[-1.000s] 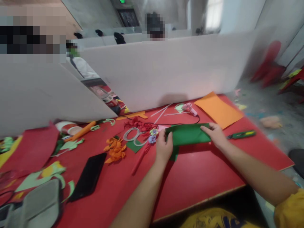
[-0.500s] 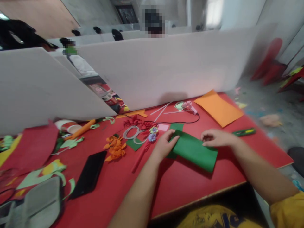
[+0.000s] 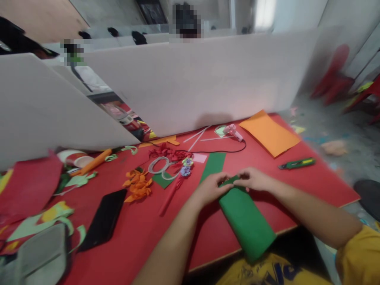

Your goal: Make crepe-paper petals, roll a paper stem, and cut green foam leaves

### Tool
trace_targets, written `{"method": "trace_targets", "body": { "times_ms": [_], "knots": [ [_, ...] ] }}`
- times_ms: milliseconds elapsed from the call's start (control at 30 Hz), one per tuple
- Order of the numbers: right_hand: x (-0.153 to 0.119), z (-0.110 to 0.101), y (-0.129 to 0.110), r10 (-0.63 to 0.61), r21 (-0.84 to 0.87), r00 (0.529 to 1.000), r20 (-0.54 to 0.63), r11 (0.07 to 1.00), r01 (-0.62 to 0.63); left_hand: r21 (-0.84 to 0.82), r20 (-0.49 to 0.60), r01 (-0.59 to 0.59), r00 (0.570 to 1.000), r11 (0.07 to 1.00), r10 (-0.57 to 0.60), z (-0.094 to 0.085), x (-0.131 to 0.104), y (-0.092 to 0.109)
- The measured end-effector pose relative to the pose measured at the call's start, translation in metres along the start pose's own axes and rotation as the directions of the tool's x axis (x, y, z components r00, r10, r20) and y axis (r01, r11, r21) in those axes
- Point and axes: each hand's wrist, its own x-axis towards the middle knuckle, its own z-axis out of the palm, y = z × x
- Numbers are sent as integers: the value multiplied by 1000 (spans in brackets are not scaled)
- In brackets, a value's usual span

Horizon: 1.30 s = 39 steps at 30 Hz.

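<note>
A folded sheet of green paper (image 3: 247, 223) slants toward me, its near end over the table's front edge. My left hand (image 3: 212, 190) pinches its far left corner. On the same far end, my right hand (image 3: 255, 180) grips the right side, thumb and fingers closed close to the left hand. Just behind the hands, a flat green strip (image 3: 214, 164) lies on the red table. A green utility knife (image 3: 297, 163) rests to the right of my right hand. Left of my left hand lies a red stick (image 3: 170, 194) with small paper flowers (image 3: 186, 168).
A pink glue gun (image 3: 233, 132) with a black cord and an orange sheet (image 3: 268, 132) lie at the back. Orange paper petals (image 3: 138, 186), a black phone (image 3: 103, 219) and a grey case (image 3: 43, 253) are on the left. A white partition (image 3: 192, 83) borders the table.
The green folded paper has turned, its near end swinging toward me. My right hand has moved left to the far end, beside my left hand. More of the green strip shows.
</note>
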Motion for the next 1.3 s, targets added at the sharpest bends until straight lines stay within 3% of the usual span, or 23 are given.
{"method": "trace_targets", "body": {
  "times_ms": [100,267,400,567,700,767,900,1100,1300],
  "knots": [
    [1,3,2,-30,7,997,-70,1000,30,-14,-9,6,1000,1000,-6,0,-1,2],
    [1,2,1,-41,98,981,-188,993,60,-203,-152,72,983,976,-104,-3,2,2],
    [1,-4,-3,-36,142,950,-311,986,83,-449,-236,105,944,887,-231,-2,5,0],
    [0,-8,-6,-56,130,904,-424,984,122,-621,-205,135,923,772,-326,9,5,2],
    [-1,-11,-7,-33,139,926,-375,986,91,-576,-216,155,918,803,-332,13,2,8],
    [-2,-13,-10,-80,110,936,-344,986,125,-535,-185,181,928,825,-323,13,0,12],
    [-6,-17,-17,-178,-39,935,-308,984,174,-507,-134,173,952,844,-276,17,-1,14],
    [-8,-20,-22,-149,-193,969,-197,975,110,-497,-54,143,979,856,-196,33,2,4],
    [-6,-31,-20,-193,-205,947,-257,968,141,-457,-90,171,967,873,-236,33,3,3]
  ]
}}
